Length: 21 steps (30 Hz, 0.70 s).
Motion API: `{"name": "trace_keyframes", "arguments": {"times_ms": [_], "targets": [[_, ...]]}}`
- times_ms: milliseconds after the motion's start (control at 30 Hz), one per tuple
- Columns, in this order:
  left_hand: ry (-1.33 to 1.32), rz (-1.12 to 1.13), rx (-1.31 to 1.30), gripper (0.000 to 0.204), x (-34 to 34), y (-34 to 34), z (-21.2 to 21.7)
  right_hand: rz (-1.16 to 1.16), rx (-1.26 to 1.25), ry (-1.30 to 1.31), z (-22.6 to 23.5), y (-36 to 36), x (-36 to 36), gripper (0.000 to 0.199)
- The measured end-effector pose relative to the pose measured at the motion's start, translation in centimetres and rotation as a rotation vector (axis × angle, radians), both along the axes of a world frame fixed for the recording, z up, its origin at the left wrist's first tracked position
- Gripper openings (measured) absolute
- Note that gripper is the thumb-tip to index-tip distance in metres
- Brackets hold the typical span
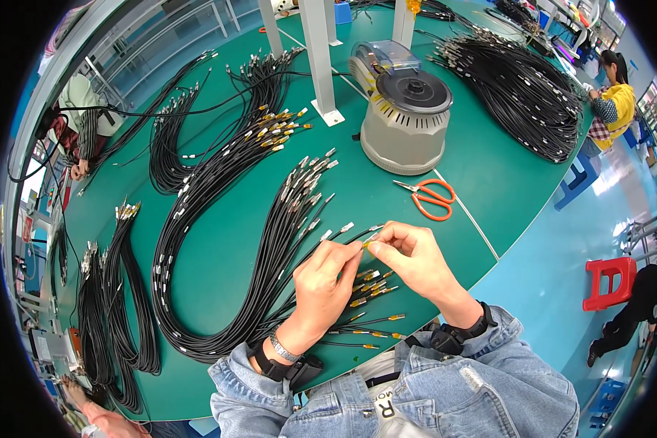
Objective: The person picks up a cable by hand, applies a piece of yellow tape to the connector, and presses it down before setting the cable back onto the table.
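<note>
My left hand (324, 281) and my right hand (415, 261) meet over the green table, fingertips almost touching. Both are closed in a pinch on a small piece of yellow tape (366, 245). Whether a cable end lies inside the tape is hidden by my fingers. Just behind them, a black cable with a silver end (342, 230) runs close to my right fingertips. Beneath and beside my hands fan out cable ends with yellow tape (372, 288). To the left curves a thick bundle of black cables (223, 332) with white labels and metal ends.
A grey round tape dispenser (404, 135) stands beyond my hands, with orange-handled scissors (434, 198) before it. A metal post (319, 58) rises from the table (372, 197). More cable bundles (518, 95) lie far right and left. Co-workers (615, 102) sit around; a red stool (609, 283) stands right.
</note>
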<state>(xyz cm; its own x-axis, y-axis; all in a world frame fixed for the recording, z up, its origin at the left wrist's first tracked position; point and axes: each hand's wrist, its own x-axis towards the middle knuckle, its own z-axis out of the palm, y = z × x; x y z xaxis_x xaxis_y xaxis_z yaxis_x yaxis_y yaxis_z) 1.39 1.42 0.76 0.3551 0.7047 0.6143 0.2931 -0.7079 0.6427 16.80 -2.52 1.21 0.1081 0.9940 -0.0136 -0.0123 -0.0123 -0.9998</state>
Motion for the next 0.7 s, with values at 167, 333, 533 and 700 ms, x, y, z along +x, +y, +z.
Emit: {"name": "trace_keyframes", "arguments": {"times_ms": [167,333,533,700], "targets": [[-0.006,-0.006,-0.004,0.021,0.0,0.0,-0.1,-0.005,-0.005,-0.002,0.0,0.0,0.0,0.016],[-0.007,0.004,-0.055,0.026,0.3,-0.4,0.3,-0.005,-0.007,0.006,-0.1,0.0,0.1,0.016],[0.092,-0.03,0.153,0.035,-0.1,0.1,-0.2,0.036,-0.012,-0.048,0.2,0.0,0.5,0.016],[0.064,0.007,0.17,0.035,0.1,0.0,-0.3,0.047,-0.032,-0.007,0.9,-0.5,0.4,0.017]]}}
